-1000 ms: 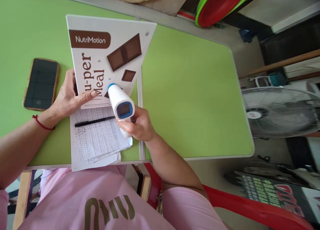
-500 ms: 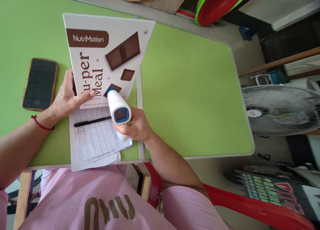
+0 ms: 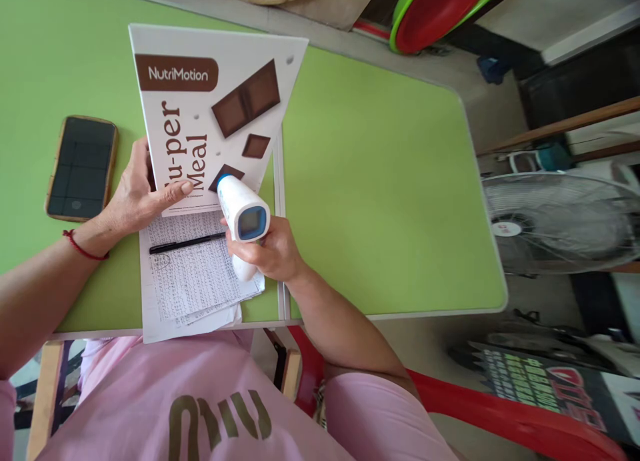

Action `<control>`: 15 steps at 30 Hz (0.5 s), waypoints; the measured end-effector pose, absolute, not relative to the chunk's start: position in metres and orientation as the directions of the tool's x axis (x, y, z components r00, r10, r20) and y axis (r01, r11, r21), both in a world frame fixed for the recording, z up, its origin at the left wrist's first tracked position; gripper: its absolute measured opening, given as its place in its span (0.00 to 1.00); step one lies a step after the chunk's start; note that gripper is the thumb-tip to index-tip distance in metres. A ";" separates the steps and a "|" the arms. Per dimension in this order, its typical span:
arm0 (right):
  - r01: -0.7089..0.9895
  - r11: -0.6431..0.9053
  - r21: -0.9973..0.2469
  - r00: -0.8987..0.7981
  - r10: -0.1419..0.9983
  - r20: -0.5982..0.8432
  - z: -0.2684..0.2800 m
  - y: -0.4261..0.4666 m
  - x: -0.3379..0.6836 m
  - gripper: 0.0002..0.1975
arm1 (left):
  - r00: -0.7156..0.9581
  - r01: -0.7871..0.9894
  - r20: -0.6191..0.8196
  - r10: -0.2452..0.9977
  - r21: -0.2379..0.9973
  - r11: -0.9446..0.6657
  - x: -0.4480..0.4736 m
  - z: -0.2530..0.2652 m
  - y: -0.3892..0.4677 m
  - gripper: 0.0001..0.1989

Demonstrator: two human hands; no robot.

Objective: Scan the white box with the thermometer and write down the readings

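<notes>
My left hand (image 3: pixel 143 187) grips the lower left edge of a white box (image 3: pixel 195 117) printed "NutriMotion" with chocolate pieces; the thumb lies on its front and the other fingers are hidden behind. Wrapped round the handle of a white and blue infrared thermometer (image 3: pixel 240 204) is my right hand (image 3: pixel 273 251). The thermometer's nose points at the lower part of the box, and its small grey screen faces me. Below the box lie handwritten sheets of paper (image 3: pixel 200 281) with a black pen (image 3: pixel 185 243) across them.
A phone (image 3: pixel 83 167) in a worn case lies left of my left hand on the green table (image 3: pixel 390 181). Beyond the table's right end stands a fan (image 3: pixel 555 224). Red and green basins (image 3: pixel 435 14) are at the far side. A red chair (image 3: pixel 500 407) is near my right arm.
My right hand has turned the thermometer slightly, its screen end shifting right and up. The screen looks lighter now. The box has tilted a little in my left hand.
</notes>
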State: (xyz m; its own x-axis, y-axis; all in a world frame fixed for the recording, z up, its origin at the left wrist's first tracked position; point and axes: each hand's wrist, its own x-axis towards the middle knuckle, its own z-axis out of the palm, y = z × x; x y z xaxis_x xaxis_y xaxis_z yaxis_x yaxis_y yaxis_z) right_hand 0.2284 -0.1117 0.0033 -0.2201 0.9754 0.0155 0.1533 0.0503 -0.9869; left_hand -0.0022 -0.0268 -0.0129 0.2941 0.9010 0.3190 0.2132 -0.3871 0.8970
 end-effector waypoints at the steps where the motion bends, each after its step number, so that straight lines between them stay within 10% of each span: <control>1: 0.136 0.041 -0.990 -0.213 0.977 0.011 0.003 -0.112 0.228 0.07 | 0.294 0.207 0.320 0.900 0.898 -0.387 -0.002 -0.013 -0.027 0.37; 15: 0.107 -0.017 -0.994 -0.266 0.963 -0.045 0.006 -0.111 0.226 0.09 | 0.299 0.190 0.353 0.886 0.888 -0.418 -0.002 -0.015 -0.025 0.37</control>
